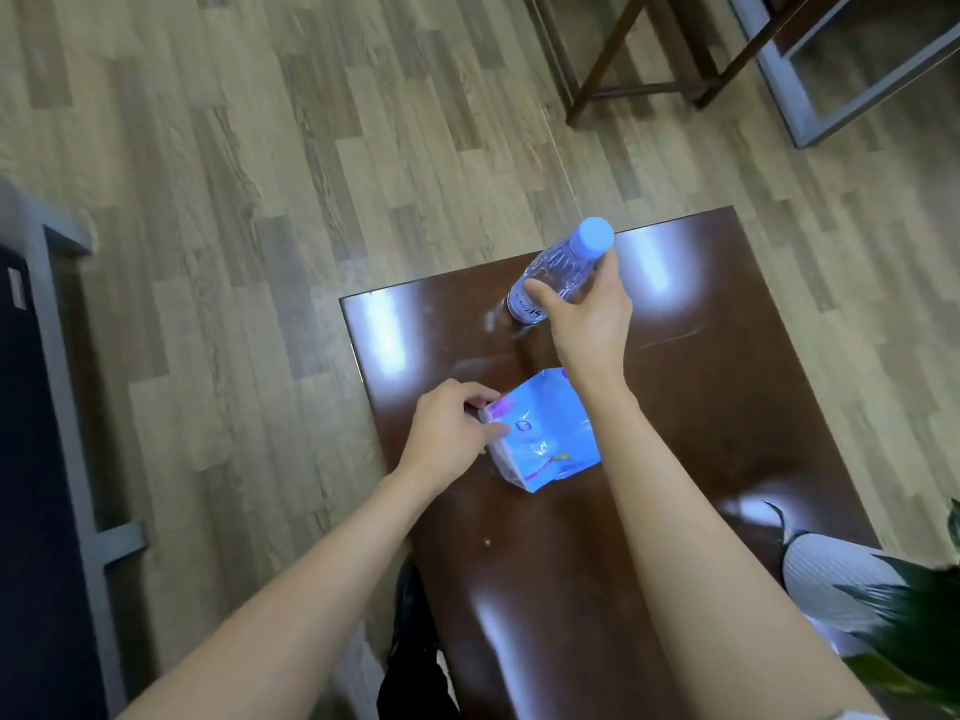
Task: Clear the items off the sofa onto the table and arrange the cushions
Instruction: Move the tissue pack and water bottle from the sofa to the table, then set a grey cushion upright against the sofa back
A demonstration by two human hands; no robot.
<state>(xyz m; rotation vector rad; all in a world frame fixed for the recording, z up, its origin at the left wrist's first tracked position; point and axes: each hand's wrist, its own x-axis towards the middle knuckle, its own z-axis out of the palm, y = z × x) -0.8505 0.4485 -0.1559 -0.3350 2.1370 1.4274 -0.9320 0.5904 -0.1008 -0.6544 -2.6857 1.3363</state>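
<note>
On table (701,387): right hand (587,314) fingers clasp water bottle (561,272); left hand (447,433) fingers pinch tissue pack (550,433) edge.

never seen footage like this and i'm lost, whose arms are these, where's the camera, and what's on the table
There is only one picture, taken by a wide-angle camera worn on a person's head, looking down at their own bare arms. No machine is involved.

Below is a dark, glossy wooden table on a wood-pattern floor. The right hand has its grip around a clear water bottle with a pale blue cap, standing tilted at the table's far end. The left hand grips the edge of a blue tissue pack lying on the table. At the lower right are a white ribbed pot and green leaves.
</note>
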